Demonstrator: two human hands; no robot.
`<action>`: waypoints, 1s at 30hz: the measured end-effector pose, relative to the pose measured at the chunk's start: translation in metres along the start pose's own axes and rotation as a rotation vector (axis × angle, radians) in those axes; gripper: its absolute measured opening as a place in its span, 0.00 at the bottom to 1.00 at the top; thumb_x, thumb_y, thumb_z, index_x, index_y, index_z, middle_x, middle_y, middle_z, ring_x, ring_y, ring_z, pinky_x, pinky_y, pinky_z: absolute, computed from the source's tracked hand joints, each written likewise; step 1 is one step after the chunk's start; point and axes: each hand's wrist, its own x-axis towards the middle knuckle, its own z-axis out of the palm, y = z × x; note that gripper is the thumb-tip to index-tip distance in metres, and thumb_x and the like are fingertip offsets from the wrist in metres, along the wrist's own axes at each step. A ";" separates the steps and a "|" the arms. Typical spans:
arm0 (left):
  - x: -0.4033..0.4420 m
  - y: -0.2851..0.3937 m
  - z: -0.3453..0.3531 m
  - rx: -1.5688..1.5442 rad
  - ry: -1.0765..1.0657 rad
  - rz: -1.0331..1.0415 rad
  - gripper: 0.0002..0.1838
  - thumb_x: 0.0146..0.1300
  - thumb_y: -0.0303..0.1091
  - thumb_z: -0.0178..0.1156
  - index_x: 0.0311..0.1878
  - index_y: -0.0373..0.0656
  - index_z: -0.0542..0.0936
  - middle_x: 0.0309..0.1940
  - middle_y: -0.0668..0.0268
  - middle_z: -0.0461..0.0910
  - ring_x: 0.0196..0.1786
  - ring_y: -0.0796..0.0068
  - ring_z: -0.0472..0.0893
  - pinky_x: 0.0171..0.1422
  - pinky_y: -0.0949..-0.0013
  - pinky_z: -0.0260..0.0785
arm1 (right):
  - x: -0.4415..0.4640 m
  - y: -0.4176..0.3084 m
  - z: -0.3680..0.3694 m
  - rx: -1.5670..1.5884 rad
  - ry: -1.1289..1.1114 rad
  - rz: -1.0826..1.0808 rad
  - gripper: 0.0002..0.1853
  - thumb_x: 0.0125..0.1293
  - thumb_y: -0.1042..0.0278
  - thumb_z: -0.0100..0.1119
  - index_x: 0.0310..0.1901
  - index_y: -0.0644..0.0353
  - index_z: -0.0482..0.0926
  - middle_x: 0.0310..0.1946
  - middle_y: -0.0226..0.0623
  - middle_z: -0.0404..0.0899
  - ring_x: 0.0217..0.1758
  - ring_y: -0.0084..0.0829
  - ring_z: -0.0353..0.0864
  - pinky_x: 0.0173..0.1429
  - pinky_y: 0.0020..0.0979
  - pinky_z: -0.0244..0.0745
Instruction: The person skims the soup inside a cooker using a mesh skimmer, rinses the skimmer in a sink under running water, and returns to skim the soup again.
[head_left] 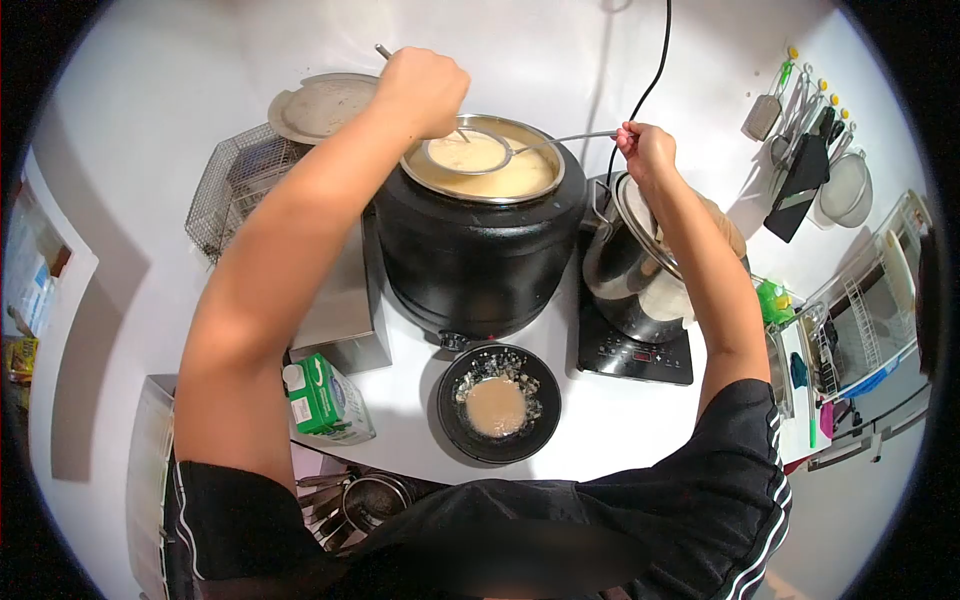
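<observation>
The left hand (425,92) is closed around a metal utensil (383,51), its lower end at the round strainer (468,152), whose long handle the right hand (648,150) grips. The strainer lies between the hands, over the open black soup kettle (470,265), set back from the surface's (610,425) near edge behind a black bowl (447,425).
</observation>
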 end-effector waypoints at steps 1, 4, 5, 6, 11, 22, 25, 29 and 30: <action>-0.001 -0.002 -0.001 0.002 0.000 -0.003 0.09 0.39 0.36 0.59 0.26 0.46 0.81 0.27 0.61 0.80 0.32 0.64 0.80 0.34 0.65 0.72 | -0.001 -0.001 0.000 0.007 -0.005 -0.006 0.05 0.58 0.82 0.41 0.31 0.76 0.67 0.24 0.46 0.71 0.22 0.34 0.74 0.26 0.27 0.75; -0.007 -0.007 -0.013 0.028 -0.091 -0.025 0.09 0.39 0.36 0.59 0.26 0.45 0.81 0.27 0.62 0.80 0.32 0.64 0.80 0.34 0.65 0.72 | -0.003 -0.004 0.000 0.013 -0.001 -0.020 0.05 0.59 0.82 0.41 0.31 0.76 0.67 0.24 0.46 0.71 0.22 0.34 0.74 0.25 0.26 0.74; -0.007 -0.006 -0.016 0.028 -0.090 -0.019 0.09 0.39 0.36 0.59 0.26 0.45 0.81 0.27 0.62 0.80 0.32 0.64 0.80 0.34 0.65 0.72 | -0.003 -0.005 0.000 0.004 -0.001 -0.027 0.06 0.59 0.81 0.41 0.31 0.76 0.67 0.24 0.47 0.71 0.22 0.34 0.74 0.25 0.26 0.74; -0.007 -0.006 -0.018 -0.019 -0.096 -0.016 0.09 0.39 0.36 0.59 0.26 0.45 0.81 0.27 0.62 0.80 0.32 0.64 0.80 0.34 0.65 0.72 | -0.002 -0.004 -0.001 0.013 -0.024 -0.038 0.06 0.59 0.81 0.40 0.30 0.76 0.67 0.24 0.48 0.71 0.22 0.34 0.74 0.25 0.26 0.74; -0.003 -0.001 -0.010 -0.099 -0.052 0.038 0.09 0.39 0.37 0.60 0.27 0.45 0.81 0.27 0.61 0.80 0.32 0.64 0.80 0.34 0.64 0.72 | 0.000 -0.001 0.000 0.019 -0.016 -0.003 0.06 0.59 0.81 0.40 0.30 0.76 0.67 0.24 0.48 0.71 0.22 0.34 0.74 0.24 0.26 0.73; -0.004 0.002 -0.010 -0.092 -0.022 0.044 0.08 0.39 0.38 0.59 0.23 0.46 0.81 0.24 0.62 0.80 0.31 0.64 0.80 0.33 0.65 0.72 | -0.002 -0.001 -0.006 0.018 -0.015 -0.019 0.05 0.59 0.81 0.42 0.30 0.75 0.67 0.23 0.46 0.72 0.21 0.33 0.74 0.24 0.24 0.74; -0.003 0.008 -0.009 -0.084 0.001 0.040 0.08 0.38 0.36 0.59 0.23 0.46 0.81 0.24 0.63 0.80 0.30 0.65 0.80 0.32 0.65 0.71 | -0.001 0.000 -0.014 0.013 -0.006 -0.013 0.05 0.58 0.81 0.43 0.30 0.75 0.68 0.22 0.45 0.71 0.22 0.32 0.74 0.23 0.24 0.74; -0.006 0.010 -0.011 -0.105 -0.010 0.030 0.07 0.38 0.35 0.59 0.22 0.46 0.81 0.23 0.63 0.80 0.29 0.65 0.80 0.32 0.65 0.71 | -0.011 -0.007 -0.029 0.018 0.055 -0.024 0.05 0.60 0.80 0.45 0.30 0.74 0.70 0.23 0.41 0.72 0.21 0.26 0.72 0.23 0.19 0.72; -0.007 0.010 -0.011 -0.112 -0.003 0.023 0.07 0.38 0.35 0.60 0.22 0.46 0.81 0.23 0.63 0.80 0.29 0.65 0.80 0.32 0.65 0.71 | -0.015 -0.009 -0.033 0.020 0.064 -0.043 0.06 0.60 0.79 0.45 0.30 0.74 0.70 0.23 0.40 0.72 0.22 0.25 0.72 0.24 0.19 0.72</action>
